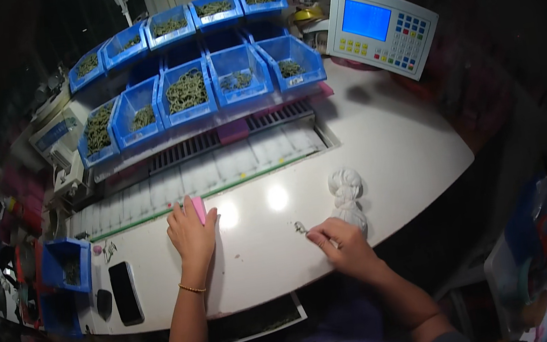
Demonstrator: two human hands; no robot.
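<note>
My left hand (pixel 191 234) is on the white worktop by the green front edge of the sorting strip. Between its thumb and fingers is a pink block (pixel 199 211), partly covered by the hand. My right hand (pixel 342 244) is closed in a pinch at the right of the worktop. A small silvery looped piece (pixel 300 228) sticks out from its fingertips; its exact kind is too small to make out. Just behind the right hand lies a white cloth bundle (pixel 346 190), pinched in at the middle and partly hidden by the hand.
Blue bins (pixel 188 93) of greenish rings stand in two tiers behind the strip (pixel 217 169). A keypad console (pixel 380 31) with a lit screen is at back right. A phone (pixel 125 293), a dark mouse-shaped object (pixel 104 304) and another blue bin (pixel 67 265) sit left. A drawer (pixel 294 309) juts out below.
</note>
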